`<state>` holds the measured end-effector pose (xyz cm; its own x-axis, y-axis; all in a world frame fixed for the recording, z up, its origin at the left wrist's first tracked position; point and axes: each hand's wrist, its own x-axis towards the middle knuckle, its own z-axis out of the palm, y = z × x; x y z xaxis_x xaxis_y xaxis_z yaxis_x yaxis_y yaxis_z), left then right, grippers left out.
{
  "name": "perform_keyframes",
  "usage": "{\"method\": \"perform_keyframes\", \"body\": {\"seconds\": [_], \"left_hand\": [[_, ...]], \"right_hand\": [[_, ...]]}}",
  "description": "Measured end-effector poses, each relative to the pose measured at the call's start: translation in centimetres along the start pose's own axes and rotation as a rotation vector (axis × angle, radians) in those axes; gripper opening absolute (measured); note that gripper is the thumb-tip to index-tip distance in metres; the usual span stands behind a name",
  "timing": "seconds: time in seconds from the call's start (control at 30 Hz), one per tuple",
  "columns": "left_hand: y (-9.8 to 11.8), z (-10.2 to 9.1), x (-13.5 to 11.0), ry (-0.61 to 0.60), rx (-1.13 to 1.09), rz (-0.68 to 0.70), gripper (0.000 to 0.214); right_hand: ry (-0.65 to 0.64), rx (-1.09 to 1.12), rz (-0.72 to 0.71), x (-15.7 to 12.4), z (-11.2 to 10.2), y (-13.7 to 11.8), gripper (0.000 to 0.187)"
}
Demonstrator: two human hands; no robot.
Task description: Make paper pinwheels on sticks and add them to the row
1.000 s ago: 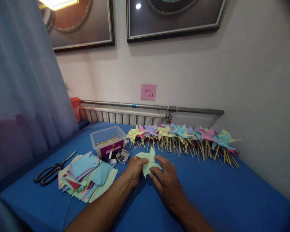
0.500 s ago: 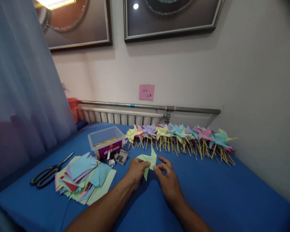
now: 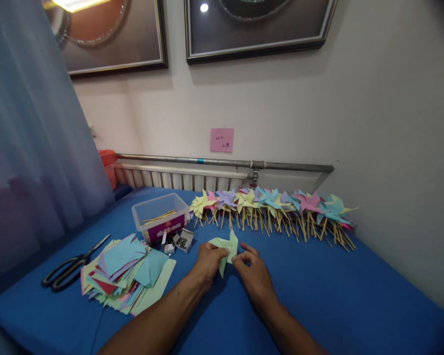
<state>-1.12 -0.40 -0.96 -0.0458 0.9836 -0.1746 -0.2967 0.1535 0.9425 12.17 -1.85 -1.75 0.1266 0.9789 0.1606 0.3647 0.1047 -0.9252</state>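
A light green paper pinwheel piece, partly folded, stands up between both hands over the blue table. My left hand pinches its left side with closed fingers. On the right side, my right hand pinches a flap near the paper's centre with thumb and forefinger. A stack of coloured cut paper squares lies to the left of my left arm. Two small open boxes of metal pins sit just beyond my left hand.
A row of finished paper pinwheels on sticks lies along the back by the wall. A clear plastic tub holding sticks stands at the back left. Black scissors lie at far left. A curtain hangs on the left.
My right hand has lifted off the paper, where it lay flat, and now pinches a flap. The green paper has been raised more upright. The view has shifted slightly.
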Motion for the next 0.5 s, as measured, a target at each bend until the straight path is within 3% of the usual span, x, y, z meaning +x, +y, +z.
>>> {"method": "perform_keyframes", "body": {"seconds": [0.33,0.5], "left_hand": [[-0.03,0.22,-0.14,0.081,0.003,-0.015,0.014],[0.12,0.28,-0.26,0.024,0.019,0.005,0.010]], "right_hand": [[0.002,-0.021,0.013,0.13,-0.11,-0.07,0.022],[-0.012,-0.023,-0.006,0.17,-0.06,-0.07,0.020]]}}
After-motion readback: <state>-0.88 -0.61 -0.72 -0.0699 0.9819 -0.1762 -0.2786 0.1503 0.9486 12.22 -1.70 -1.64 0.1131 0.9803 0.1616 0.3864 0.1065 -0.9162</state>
